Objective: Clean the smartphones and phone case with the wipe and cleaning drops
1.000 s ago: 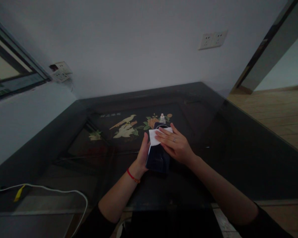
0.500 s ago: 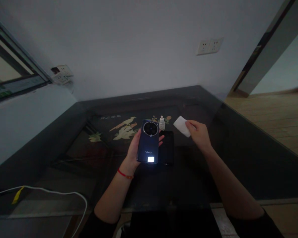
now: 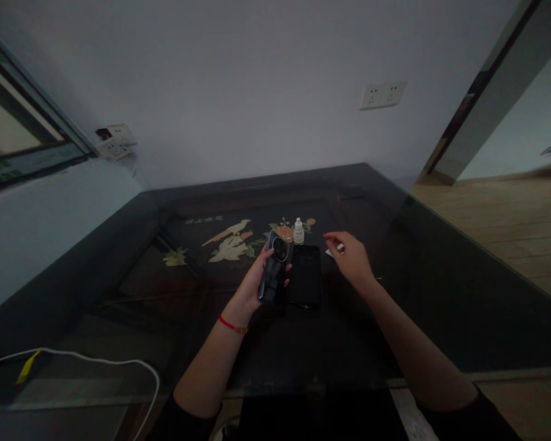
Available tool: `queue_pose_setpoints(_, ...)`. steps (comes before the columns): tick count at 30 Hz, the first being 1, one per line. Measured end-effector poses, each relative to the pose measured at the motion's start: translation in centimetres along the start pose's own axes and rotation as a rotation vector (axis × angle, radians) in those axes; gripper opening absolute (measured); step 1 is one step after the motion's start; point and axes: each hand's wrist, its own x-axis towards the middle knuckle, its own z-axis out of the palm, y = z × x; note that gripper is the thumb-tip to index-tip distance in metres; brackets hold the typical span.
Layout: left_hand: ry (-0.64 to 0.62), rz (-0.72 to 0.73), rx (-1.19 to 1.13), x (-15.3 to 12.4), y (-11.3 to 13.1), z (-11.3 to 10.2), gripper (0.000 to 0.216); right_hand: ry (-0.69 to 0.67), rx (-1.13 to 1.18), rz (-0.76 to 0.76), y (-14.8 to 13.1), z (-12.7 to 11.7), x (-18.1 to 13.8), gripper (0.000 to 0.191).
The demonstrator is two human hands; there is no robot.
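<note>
Left hand (image 3: 252, 285) gripping blue phone (image 3: 272, 275) tilted above table (image 3: 441, 294), right hand (image 3: 351, 260) fingers loosely spread over white wipe (image 3: 338, 249), black case (image 3: 305, 275) between

Pale characters (image 3: 204, 218) on tabletop (image 3: 395, 294), too blurred to read

A dark, glass-topped wooden table (image 3: 441, 294) fills the corner of the room, its far and left edges against the walls. Under the glass, towards the far middle, is a pale inlaid picture of a bird with flowers and leaves (image 3: 232, 236), and a short line of characters sits above it. A flat black rectangular phone-sized slab (image 3: 305, 275) lies on the glass at the centre. Just beyond its far edge a small white plastic dropper bottle (image 3: 298, 231) stands upright. Right of the bottle only a corner of a small white wipe (image 3: 339, 249) shows. At the near left, a thin white cable (image 3: 119, 361) with a yellow tag (image 3: 27, 366) loops across the top and drops over the near edge.
</note>
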Motion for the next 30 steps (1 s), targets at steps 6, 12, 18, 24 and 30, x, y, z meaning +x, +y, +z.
queue_pose_setpoints(6,-0.031,0.008,0.101,-0.5,-0.3,0.4,0.049,-0.504,0.699,0.188,-6.0,4.0,-4.1,0.056)
queue_pose_setpoints(12,-0.062,0.222,0.112,-1.5,0.0,1.1,0.088,-0.385,0.696,0.043,-5.8,5.1,-4.8,0.058)
queue_pose_setpoints(18,-0.106,0.287,0.192,-1.4,0.1,1.1,0.087,-0.298,0.796,0.157,-4.5,3.5,-3.5,0.037)
queue_pose_setpoints(24,0.097,0.536,0.594,1.4,-1.4,-0.3,0.043,-0.233,0.878,0.271,-2.1,0.8,-3.8,0.052)
queue_pose_setpoints(30,0.135,0.537,0.997,2.7,-3.2,-1.4,0.051,-0.183,0.841,0.308,0.4,1.7,-4.7,0.054)
